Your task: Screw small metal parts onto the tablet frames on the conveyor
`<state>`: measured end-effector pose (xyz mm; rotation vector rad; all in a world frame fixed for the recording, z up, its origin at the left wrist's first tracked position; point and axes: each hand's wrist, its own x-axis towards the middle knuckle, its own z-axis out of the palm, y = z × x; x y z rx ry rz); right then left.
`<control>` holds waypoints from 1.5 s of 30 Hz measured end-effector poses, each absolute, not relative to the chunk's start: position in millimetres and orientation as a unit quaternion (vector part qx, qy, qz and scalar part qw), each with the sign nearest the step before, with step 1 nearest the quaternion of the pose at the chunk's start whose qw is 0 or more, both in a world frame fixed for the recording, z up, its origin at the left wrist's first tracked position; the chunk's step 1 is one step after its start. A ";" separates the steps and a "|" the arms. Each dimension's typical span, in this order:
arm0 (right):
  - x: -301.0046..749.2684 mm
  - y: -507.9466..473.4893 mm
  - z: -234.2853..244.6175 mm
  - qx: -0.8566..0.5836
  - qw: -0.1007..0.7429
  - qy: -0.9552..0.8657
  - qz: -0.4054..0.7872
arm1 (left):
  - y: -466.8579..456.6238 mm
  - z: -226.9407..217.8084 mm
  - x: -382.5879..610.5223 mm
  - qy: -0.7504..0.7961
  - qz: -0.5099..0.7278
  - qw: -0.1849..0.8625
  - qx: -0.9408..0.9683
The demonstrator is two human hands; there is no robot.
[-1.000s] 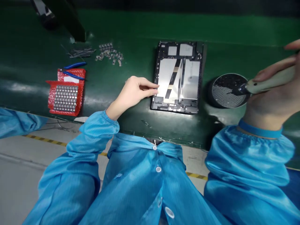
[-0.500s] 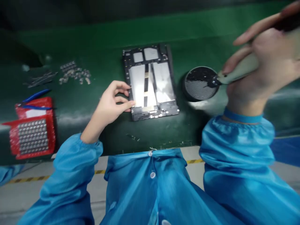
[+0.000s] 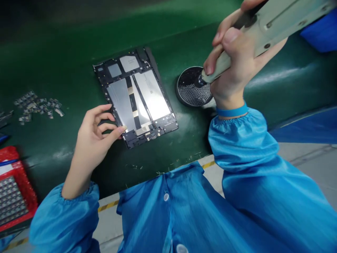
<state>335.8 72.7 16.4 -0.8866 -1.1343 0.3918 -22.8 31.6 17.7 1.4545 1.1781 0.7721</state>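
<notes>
An opened tablet chassis (image 3: 135,96), black-framed with silver plates and a flex cable down its middle, lies on the green belt (image 3: 65,52). My left hand (image 3: 96,131) rests at its near left edge, thumb and fingers pinching the frame. My right hand (image 3: 233,63) is wrapped round a cream electric screwdriver (image 3: 263,28). The screwdriver's dark tip sits over a round black dish (image 3: 192,88) dotted with small screws, just right of the tablet.
A heap of small metal parts (image 3: 37,105) lies at the left of the belt. A red tray (image 3: 13,196) holding a grid of small parts sits at the lower left. The belt's near edge runs past my blue coat, with grey floor and a yellow line below.
The view has swung right, so everything has slid left in the picture. My right hand has brought the screwdriver inward over the dish. My left hand has slipped down the tablet's left edge toward its near corner.
</notes>
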 end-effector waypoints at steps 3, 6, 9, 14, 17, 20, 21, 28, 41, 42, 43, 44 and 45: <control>339.3 72.4 15.4 -0.418 0.721 -0.524 0.175 | 31.4 18.0 -22.0 0.483 0.340 0.535 0.604; 340.0 71.5 15.7 -0.415 0.717 -0.526 0.192 | 30.9 19.5 -21.5 0.483 0.336 0.536 0.605; 338.5 70.6 17.1 -0.394 0.729 -0.518 0.212 | 30.5 20.6 -21.2 0.484 0.334 0.535 0.606; 337.7 70.3 16.4 -0.379 0.738 -0.516 0.214 | 30.2 18.4 -20.9 0.487 0.338 0.524 0.612; 338.6 72.3 13.7 -0.370 0.742 -0.517 0.213 | 30.1 18.2 -20.7 0.489 0.340 0.527 0.606; 339.6 76.1 11.5 -0.349 0.756 -0.515 0.203 | 30.4 19.6 -19.9 0.493 0.341 0.533 0.597; 339.8 77.0 11.3 -0.344 0.759 -0.515 0.201 | 30.6 19.9 -19.7 0.493 0.340 0.535 0.596; 336.7 74.5 16.2 -0.347 0.746 -0.526 0.215 | 31.7 17.8 -19.8 0.499 0.343 0.526 0.597; 337.8 79.6 12.9 -0.345 0.752 -0.523 0.204 | 31.6 10.8 -21.3 0.498 0.338 0.534 0.594; 337.9 80.1 12.7 -0.346 0.753 -0.523 0.200 | 31.3 10.4 -21.1 0.497 0.336 0.534 0.596; 338.0 80.6 12.5 -0.347 0.754 -0.522 0.196 | 31.0 10.3 -20.8 0.496 0.335 0.532 0.599; 338.1 81.0 12.5 -0.348 0.754 -0.522 0.193 | 30.7 10.3 -20.4 0.495 0.336 0.532 0.600; 338.1 81.2 12.7 -0.350 0.753 -0.523 0.192 | 30.5 10.4 -20.0 0.494 0.337 0.531 0.600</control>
